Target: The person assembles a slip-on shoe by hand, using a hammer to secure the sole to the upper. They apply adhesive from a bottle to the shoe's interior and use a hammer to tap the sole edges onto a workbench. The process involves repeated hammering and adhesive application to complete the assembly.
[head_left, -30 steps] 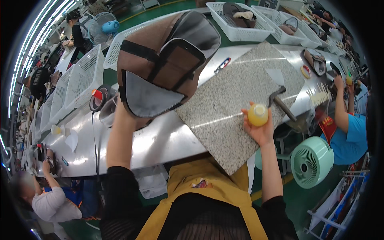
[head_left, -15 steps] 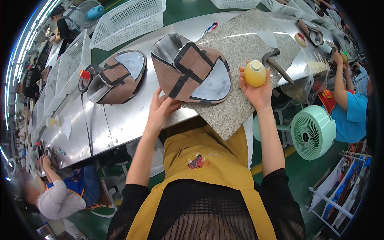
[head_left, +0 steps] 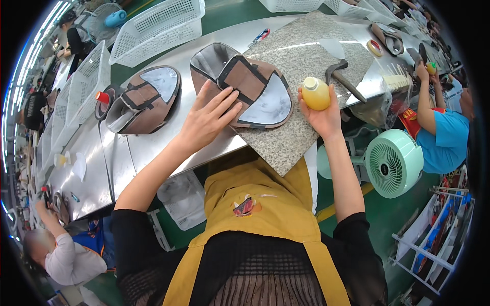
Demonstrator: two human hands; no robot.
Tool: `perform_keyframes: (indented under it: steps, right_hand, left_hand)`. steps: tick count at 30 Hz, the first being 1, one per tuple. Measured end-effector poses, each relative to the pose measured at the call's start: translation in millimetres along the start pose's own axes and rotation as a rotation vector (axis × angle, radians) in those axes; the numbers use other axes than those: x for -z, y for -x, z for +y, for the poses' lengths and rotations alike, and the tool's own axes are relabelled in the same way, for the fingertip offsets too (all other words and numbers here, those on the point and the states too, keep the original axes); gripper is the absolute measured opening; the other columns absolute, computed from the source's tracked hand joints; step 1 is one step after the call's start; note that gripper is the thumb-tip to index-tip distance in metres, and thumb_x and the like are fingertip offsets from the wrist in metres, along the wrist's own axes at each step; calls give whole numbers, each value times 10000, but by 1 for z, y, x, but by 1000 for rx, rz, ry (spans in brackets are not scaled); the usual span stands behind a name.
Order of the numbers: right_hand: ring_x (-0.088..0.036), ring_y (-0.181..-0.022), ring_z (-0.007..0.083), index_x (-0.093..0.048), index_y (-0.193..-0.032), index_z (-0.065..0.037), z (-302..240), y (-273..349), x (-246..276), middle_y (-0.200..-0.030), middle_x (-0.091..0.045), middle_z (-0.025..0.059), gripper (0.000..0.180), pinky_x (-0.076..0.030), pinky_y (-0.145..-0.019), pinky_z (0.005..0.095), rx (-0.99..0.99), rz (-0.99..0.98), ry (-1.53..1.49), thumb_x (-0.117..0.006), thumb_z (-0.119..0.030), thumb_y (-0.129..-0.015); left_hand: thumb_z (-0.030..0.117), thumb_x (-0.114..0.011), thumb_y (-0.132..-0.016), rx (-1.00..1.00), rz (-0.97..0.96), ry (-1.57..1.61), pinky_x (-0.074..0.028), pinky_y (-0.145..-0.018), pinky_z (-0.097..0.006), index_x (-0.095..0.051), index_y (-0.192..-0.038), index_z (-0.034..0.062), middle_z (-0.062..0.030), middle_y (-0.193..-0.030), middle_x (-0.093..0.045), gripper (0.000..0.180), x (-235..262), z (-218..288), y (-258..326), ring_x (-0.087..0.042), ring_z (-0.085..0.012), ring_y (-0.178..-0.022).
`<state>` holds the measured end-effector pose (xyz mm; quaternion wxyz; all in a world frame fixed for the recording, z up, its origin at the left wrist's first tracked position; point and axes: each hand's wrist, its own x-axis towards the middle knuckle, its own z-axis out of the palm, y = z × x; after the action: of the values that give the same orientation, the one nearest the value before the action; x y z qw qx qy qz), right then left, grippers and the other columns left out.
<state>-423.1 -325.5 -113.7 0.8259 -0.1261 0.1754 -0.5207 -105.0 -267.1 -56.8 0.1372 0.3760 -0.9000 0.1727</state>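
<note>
A brown shoe upper (head_left: 255, 84) with black strips and a pale grey-white toe area lies on the table, partly over the speckled stone slab (head_left: 286, 148). Across its near left side rests my left hand (head_left: 206, 117), its fingers stretched out over the brown material. My right hand (head_left: 324, 113) is wrapped round a small bottle (head_left: 316, 94) of yellow liquid with a whitish cap, held above the slab's right part. To the left lies a second brown upper (head_left: 148, 99), apart from my hands. A hammer (head_left: 345, 80) lies just beyond the bottle on the right.
White perforated baskets (head_left: 158, 33) stand along the table's far side. A tape roll (head_left: 374, 48) and another upper (head_left: 388, 38) lie at the far right. A green fan (head_left: 394, 163) stands right of me. Co-workers sit at the left and right (head_left: 439, 140).
My left hand has moved from beneath the upper's near edge up onto its side, fingers now spread over it. The bottle stays in my right hand. The view has shifted slightly.
</note>
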Motion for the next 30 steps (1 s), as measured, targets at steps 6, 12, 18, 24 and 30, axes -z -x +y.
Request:
perform_keyframes:
  steps: [6,12,18,24,30]
  right_hand:
    - [-587,-1042,268,-433,-1304,-29,-29,39,-28,-1182,-553,146,592,-540,-837,332,104,-5,278,-435,-496,-940]
    - [-567,-1087,222,-395,-1338,-48,-36,48,-46,-1218,-537,122,564,-534,-859,353,199,159,550,-438,-456,-950]
    - [-573,-1043,231,-431,-1306,-53,-23,53,-58,-1188,-533,118,560,-499,-849,341,392,213,1249,-628,-343,-869]
    - [-566,-986,285,-451,-1308,-124,-5,36,-75,-1105,-515,127,633,-471,-828,377,631,151,2168,-722,-306,-765]
    - [-587,-946,307,-457,-1294,-191,-4,4,-70,-1065,-524,106,615,-501,-742,404,639,101,2301,-698,-405,-771]
  left_hand:
    - [186,-578,-776,14,19,-15,-208,-1091,-573,-602,-1047,22,-89,-971,-576,318,6,72,-38,-573,-206,-965]
    - [492,-606,-741,-19,-219,66,-173,-1099,-574,-611,-1011,-11,-124,-1076,-563,571,19,89,-73,-479,-231,-1132]
    - [567,-607,-752,2,-566,77,-172,-1095,-566,-624,-1119,122,-74,-1271,-532,578,5,20,-107,-433,-237,-1249]
    - [570,-627,-738,7,-645,115,-163,-1096,-571,-633,-1123,148,-70,-1305,-520,572,-15,22,-110,-424,-253,-1261]
    - [547,-645,-725,-10,-555,146,-160,-1098,-574,-666,-1060,139,-69,-1249,-554,528,-20,21,-105,-460,-248,-1213]
